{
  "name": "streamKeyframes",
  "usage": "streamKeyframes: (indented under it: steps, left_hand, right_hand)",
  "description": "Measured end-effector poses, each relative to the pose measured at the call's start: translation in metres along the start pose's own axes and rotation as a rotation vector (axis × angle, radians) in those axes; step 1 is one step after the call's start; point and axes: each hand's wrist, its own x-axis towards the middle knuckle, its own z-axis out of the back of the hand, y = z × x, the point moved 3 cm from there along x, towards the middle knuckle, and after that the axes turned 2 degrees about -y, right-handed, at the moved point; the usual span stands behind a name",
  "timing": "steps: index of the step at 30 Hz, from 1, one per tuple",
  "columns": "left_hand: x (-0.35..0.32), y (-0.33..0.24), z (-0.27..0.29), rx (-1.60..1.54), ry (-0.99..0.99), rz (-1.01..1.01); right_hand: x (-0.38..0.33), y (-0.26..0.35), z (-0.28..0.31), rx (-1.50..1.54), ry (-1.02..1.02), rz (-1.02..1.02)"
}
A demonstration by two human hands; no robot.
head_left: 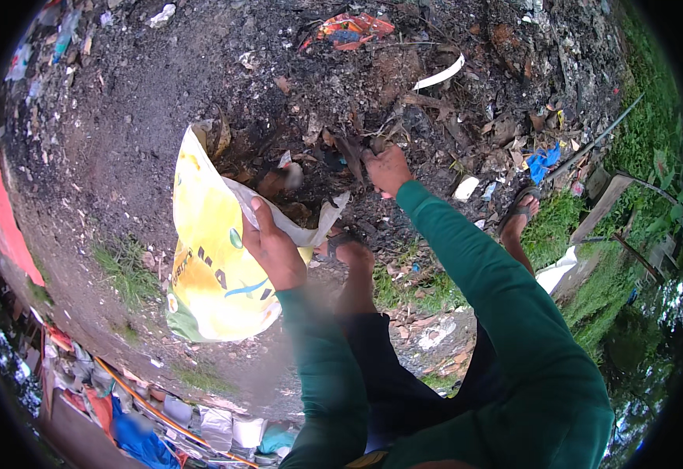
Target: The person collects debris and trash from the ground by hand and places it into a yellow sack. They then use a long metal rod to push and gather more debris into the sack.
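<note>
We are pinching the yellow sack (209, 258) by its rim with our left hand (273, 248); right of the sack, our right hand (388, 170) is resting curled at dark debris (350, 155), its hold unclear.

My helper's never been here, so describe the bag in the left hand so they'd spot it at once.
Over the dark, littered ground, find the person's left hand. It grips the rim of a large sack. Yellow and white with a green lower corner, the sack is far bigger and brighter than the scraps around it.
</note>
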Motion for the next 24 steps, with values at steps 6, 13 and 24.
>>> streamKeyframes:
  steps: [6, 13, 24]
  left_hand:
    - [0.001, -0.007, 0.018, -0.161, -0.045, -0.059]
    - [0.006, -0.008, 0.019, 0.048, 0.002, -0.018]
    - [-0.018, -0.048, 0.044, -0.079, -0.125, -0.247]
  right_hand:
    - [0.069, 0.074, 0.029, -0.636, 0.276, 0.287]
    - [0.040, 0.068, 0.034, -1.120, 0.495, 0.862]
    - [-0.122, 0.120, -0.127, -1.217, 0.858, 1.029]
